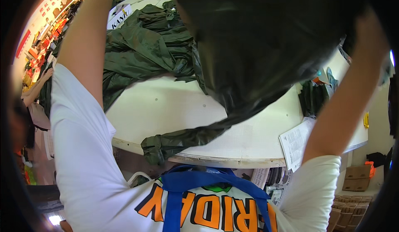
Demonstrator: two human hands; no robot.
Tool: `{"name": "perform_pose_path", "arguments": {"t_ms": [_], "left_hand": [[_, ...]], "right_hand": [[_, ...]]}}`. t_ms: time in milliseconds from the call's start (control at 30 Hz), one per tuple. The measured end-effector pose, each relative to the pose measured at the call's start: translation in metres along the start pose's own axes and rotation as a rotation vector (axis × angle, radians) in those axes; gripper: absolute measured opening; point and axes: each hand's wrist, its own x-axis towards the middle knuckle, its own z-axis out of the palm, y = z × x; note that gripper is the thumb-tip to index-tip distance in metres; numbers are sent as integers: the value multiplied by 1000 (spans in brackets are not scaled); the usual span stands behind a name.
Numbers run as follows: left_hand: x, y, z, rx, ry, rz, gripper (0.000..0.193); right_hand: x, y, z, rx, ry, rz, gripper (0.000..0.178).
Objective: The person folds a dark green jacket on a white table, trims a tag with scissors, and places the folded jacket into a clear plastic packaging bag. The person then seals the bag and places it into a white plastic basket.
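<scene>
A dark green garment of thin, slightly shiny fabric (pixel 257 45) is held up high in front of me and fills the upper middle. One long sleeve (pixel 187 138) hangs from it across the table, its cuff drooping over the near edge. My left forearm rises past the top of the view, so that hand is out of sight. My right hand (pixel 370 28) is raised beside the garment's right side, blurred and dark; its fingers cannot be made out. More dark green garments (pixel 141 49) lie crumpled on the table at the left.
The white table (pixel 153 111) has a curved-looking near edge close to my body. Printed sheets (pixel 297 142) overhang it at the right, near a folded dark cloth (pixel 312 97). A white card (pixel 119 18) lies far left. Another person's hand (pixel 41 80) is at the left; cartons (pixel 357 178) stand lower right.
</scene>
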Motion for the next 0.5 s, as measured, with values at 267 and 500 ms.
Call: {"name": "perform_pose_path", "arguments": {"t_ms": [267, 500], "left_hand": [[-370, -115, -225, -52, 675, -1050, 45], [-491, -64, -166, 671, 876, -957, 83]], "right_hand": [[-226, -117, 129, 497, -1905, -90, 23], [-246, 96, -33, -394, -765, 403, 82]]}}
